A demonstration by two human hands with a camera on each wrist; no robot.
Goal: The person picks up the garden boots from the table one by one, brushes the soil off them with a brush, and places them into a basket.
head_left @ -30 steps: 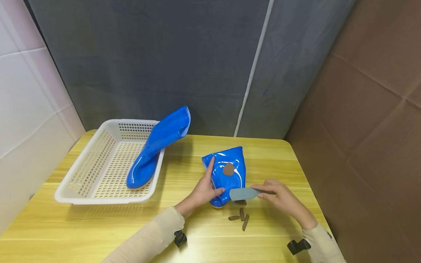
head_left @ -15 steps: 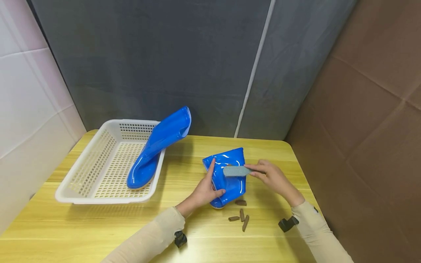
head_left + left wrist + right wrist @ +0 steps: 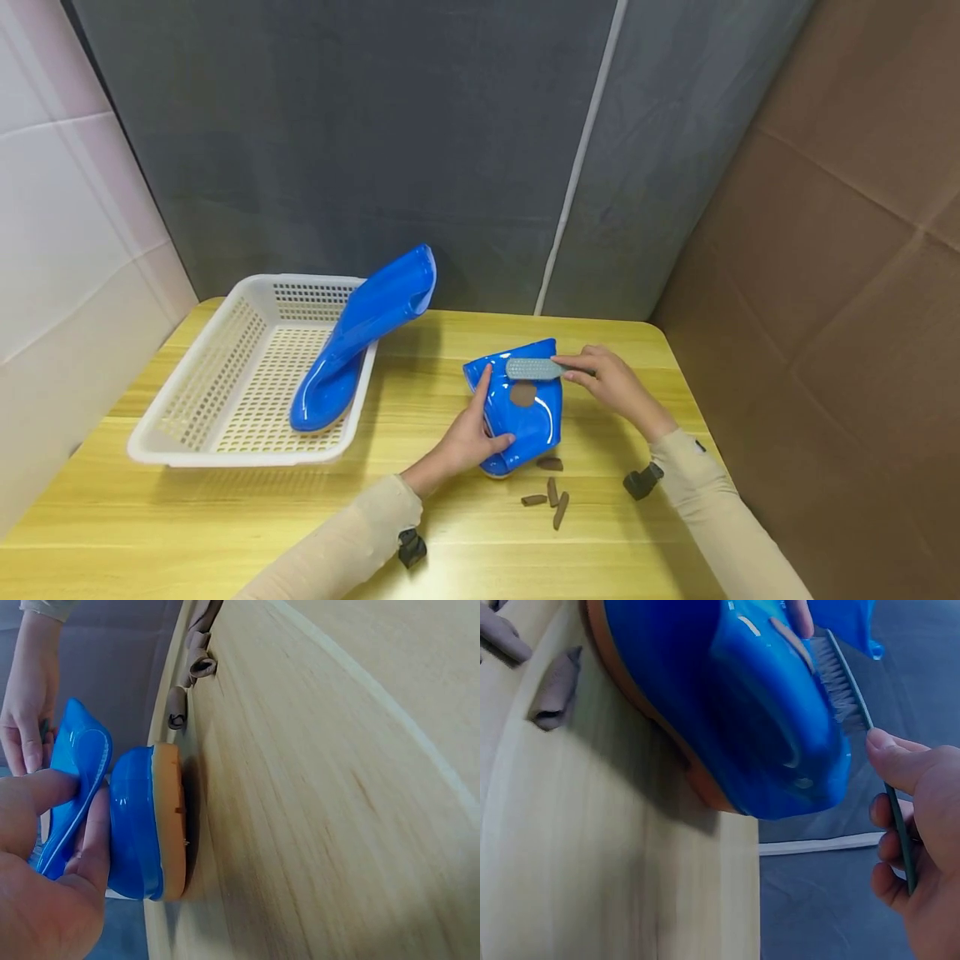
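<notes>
A glossy blue rubber boot (image 3: pixel 536 429) rests on the table with its shaft folded over; a round brown patch (image 3: pixel 522 393) shows on it. My left hand (image 3: pixel 463 437) grips the edge of the shaft, thumb on one side and fingers on the other, as the left wrist view shows. By its thin handle my right hand (image 3: pixel 618 387) holds a grey-green brush (image 3: pixel 531 369), which lies just beyond the patch. In the right wrist view the pale bristles (image 3: pixel 838 690) meet the boot's blue surface. The boot's orange sole (image 3: pixel 171 825) faces the table in the left wrist view.
Several small brown rolls (image 3: pixel 560 510) lie on the wooden table (image 3: pixel 465 550) at the boot's near side. To the left stands a white perforated basket (image 3: pixel 180 417), with a second blue boot (image 3: pixel 360 325) leaning over its right rim. Dark cloth walls (image 3: pixel 375 150) border the back.
My right hand has carried the brush from the boot's near edge across the brown patch to its far side. The patch was mostly covered half a second ago. My left hand stays put.
</notes>
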